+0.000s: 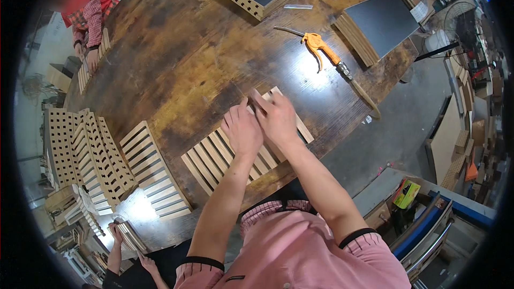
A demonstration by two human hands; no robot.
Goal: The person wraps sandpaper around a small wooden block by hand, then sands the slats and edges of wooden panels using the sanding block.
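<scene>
A slatted panel [203,161] of pale wood strips with dark grooves lies on the brown table in front of me, under both my hands. My right hand [279,120] is closed around a small flat brown piece [259,99] near the panel's far edge; blur leaves its exact kind unclear. Close beside it, my left hand [244,131] rests over the slats with curled fingers. What the left fingertips grip, if anything, is hidden.
An orange air blow gun [316,43] with a hose lies at the right. Dark-topped board stacks [383,24] stand at the far side. Grooved panels [152,166] and perforated panels [59,142] are at the left. Co-workers' hands [92,59] handle strips around the table.
</scene>
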